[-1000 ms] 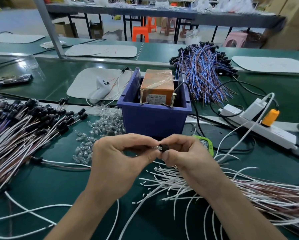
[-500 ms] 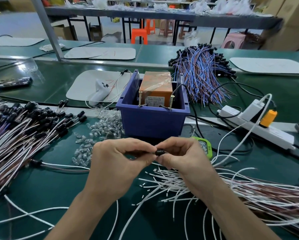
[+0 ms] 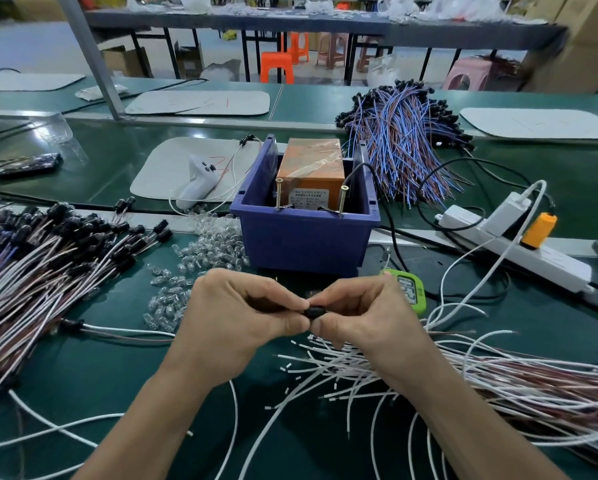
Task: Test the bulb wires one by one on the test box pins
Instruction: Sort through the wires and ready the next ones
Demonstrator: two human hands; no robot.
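The left hand (image 3: 242, 320) and right hand (image 3: 363, 317) meet at the fingertips, both pinching one small black bulb holder (image 3: 314, 311). White wires (image 3: 342, 368) lie under the right hand. Just beyond the hands, a blue bin (image 3: 304, 237) holds the orange test box (image 3: 309, 168), its two pins (image 3: 277, 195) upright.

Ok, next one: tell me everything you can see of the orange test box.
The orange test box is a rectangular block wrapped in wrinkled clear tape, with a white label on its near face, print unreadable. It sits inside a blue bin. Two brass-coloured pins stand nearly upright at its near end; a black cable drops in over the bin's right wall. The left hand and right hand pinch a small black holder in front of the bin, touching neither.
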